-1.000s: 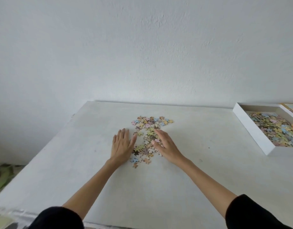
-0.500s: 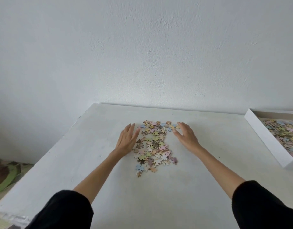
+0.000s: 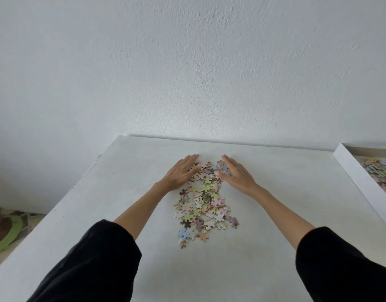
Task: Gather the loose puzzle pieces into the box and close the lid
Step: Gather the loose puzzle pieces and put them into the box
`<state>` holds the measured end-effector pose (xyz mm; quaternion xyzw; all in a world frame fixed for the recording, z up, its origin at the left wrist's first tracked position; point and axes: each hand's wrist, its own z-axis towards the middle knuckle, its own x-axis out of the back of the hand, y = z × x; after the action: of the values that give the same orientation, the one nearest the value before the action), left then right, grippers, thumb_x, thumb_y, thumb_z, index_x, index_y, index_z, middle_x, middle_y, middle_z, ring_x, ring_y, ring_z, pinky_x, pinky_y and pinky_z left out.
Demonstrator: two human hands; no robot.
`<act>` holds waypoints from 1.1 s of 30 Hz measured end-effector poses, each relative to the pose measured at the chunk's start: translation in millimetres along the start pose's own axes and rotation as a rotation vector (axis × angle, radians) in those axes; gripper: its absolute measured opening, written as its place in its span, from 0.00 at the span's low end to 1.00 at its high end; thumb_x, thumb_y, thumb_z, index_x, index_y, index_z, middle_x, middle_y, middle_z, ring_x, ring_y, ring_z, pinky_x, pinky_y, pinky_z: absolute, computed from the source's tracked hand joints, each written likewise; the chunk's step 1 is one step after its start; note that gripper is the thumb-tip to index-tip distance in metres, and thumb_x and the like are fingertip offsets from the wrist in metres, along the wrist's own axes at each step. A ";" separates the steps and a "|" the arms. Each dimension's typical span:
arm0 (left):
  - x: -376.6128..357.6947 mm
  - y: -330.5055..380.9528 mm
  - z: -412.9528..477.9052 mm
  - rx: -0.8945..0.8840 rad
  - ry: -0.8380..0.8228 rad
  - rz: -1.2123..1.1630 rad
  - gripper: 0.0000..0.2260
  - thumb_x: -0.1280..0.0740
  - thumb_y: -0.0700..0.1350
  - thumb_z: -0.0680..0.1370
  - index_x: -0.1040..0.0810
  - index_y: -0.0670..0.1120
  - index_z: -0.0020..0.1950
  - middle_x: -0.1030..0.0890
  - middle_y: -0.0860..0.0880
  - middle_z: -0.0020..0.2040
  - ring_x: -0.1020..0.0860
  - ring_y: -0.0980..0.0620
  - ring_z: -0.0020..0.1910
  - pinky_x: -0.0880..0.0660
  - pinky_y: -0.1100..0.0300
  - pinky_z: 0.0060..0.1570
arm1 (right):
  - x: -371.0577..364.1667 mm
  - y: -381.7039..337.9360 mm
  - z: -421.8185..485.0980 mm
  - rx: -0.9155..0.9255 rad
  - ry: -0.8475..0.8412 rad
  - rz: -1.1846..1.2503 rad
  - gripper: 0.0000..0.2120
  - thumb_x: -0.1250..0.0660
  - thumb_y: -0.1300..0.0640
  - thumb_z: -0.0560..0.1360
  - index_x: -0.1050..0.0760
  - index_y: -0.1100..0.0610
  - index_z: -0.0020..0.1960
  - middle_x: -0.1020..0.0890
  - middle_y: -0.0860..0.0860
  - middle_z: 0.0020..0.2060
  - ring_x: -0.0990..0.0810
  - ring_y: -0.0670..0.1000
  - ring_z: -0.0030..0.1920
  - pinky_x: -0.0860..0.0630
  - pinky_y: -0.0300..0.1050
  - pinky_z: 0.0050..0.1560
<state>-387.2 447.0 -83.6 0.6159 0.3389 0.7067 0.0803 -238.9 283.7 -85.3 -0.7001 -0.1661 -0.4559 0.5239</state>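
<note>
You are at the gathering step: your left hand point(image 3: 180, 173) and right hand point(image 3: 237, 175), fingers straight, flank the far end of the pieces point(image 3: 204, 201) on the table point(image 3: 274, 236). Next you likely rake them into one heap and carry it to the box point(image 3: 359, 182), far right.

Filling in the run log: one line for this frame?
step: gather | left hand: flat, far-left of pieces | right hand: flat, far-right of pieces | box: open, holds pieces, at right

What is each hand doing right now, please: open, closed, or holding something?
Left hand: open, straight fingers against the far left edge of the loose pastel cardboard puzzle pieces.
Right hand: open, straight fingers against their far right edge.
</note>
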 end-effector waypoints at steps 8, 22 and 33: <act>-3.9 0.2 2.4 -0.086 -0.043 0.021 0.37 0.55 0.70 0.70 0.48 0.54 0.76 0.42 0.50 0.76 0.46 0.53 0.75 0.51 0.59 0.70 | -3.2 3.6 9.9 0.091 -0.064 -0.119 0.29 0.47 0.42 0.78 0.50 0.50 0.75 0.49 0.47 0.75 0.54 0.46 0.75 0.58 0.46 0.73; -2.4 -0.6 -93.8 -0.167 -0.043 -0.034 0.49 0.44 0.77 0.63 0.59 0.56 0.75 0.56 0.58 0.74 0.55 0.60 0.74 0.52 0.55 0.72 | -5.0 2.9 -74.4 0.218 -0.028 -0.037 0.42 0.52 0.23 0.62 0.55 0.38 0.72 0.53 0.37 0.72 0.56 0.37 0.71 0.53 0.44 0.71; -29.0 20.8 -125.9 -0.080 0.057 0.256 0.53 0.38 0.73 0.64 0.68 0.52 0.74 0.67 0.52 0.75 0.69 0.54 0.73 0.62 0.51 0.73 | -29.5 -7.8 -94.9 0.162 -0.099 -0.361 0.53 0.57 0.19 0.57 0.76 0.45 0.70 0.71 0.51 0.72 0.71 0.50 0.72 0.67 0.47 0.71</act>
<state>-490.7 367.9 -96.8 0.6302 0.2313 0.7412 0.0044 -304.2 210.0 -101.4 -0.6359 -0.3508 -0.4927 0.4794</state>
